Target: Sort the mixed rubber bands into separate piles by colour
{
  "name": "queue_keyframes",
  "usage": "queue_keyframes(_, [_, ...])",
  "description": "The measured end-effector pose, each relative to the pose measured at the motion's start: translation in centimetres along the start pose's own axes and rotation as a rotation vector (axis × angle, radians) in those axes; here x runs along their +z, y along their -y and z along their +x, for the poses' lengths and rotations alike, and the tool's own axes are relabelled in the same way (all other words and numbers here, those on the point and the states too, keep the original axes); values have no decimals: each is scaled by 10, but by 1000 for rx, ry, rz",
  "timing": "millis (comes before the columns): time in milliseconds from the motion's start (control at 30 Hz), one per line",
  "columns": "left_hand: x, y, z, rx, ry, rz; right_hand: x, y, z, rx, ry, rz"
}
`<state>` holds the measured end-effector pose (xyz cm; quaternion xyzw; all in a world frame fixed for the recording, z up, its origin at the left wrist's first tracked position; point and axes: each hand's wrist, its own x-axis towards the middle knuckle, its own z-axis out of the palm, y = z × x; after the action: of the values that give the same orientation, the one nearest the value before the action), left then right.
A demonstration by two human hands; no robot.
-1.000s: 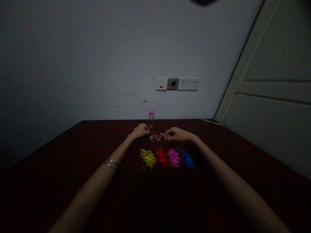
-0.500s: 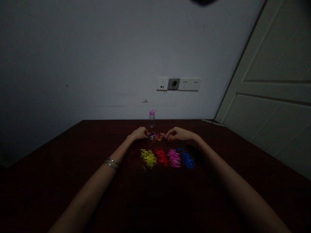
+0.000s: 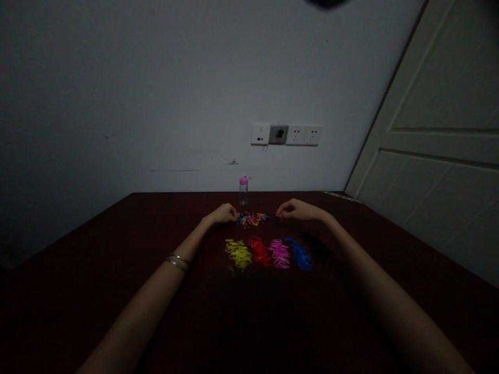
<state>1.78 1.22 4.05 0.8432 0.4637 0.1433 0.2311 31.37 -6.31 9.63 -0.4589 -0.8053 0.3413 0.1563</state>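
Observation:
A mixed pile of small coloured rubber bands (image 3: 252, 219) lies on the dark table. My left hand (image 3: 225, 213) rests at its left edge, fingers curled together and touching the bands; whether it holds one is hidden. To the right of the pile and a little apart from it is my right hand (image 3: 295, 210), its fingertips pinched low over the table. What they hold, if anything, is too dark to see. Nearer me are sorted heaps: yellow bands (image 3: 239, 255), red bands (image 3: 261, 252), pink bands (image 3: 279, 254), blue bands (image 3: 300, 255) and dim black bands (image 3: 316, 245).
Behind the mixed pile a clear bottle with a pink lid (image 3: 244, 191) stands upright. The table (image 3: 249, 317) meets a pale wall bearing a row of sockets (image 3: 304, 135). A white panelled door (image 3: 440, 140) is on the right.
My right hand has moved right and slightly up, away from the mixed pile, uncovering more of the black heap. My left hand has barely shifted.

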Motion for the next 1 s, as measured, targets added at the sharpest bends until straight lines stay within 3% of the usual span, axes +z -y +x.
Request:
queue_keyframes(233, [1, 18, 5, -57, -126, 117, 0, -4, 2, -8, -4, -43])
queue_keyframes(767, [3, 8, -1, -87, -66, 132, 1, -3, 0, -24, -14, -80])
queue_keyframes(1000, [0, -2, -8, -1, -19, 212, -1, -4, 0, 1, -4, -60])
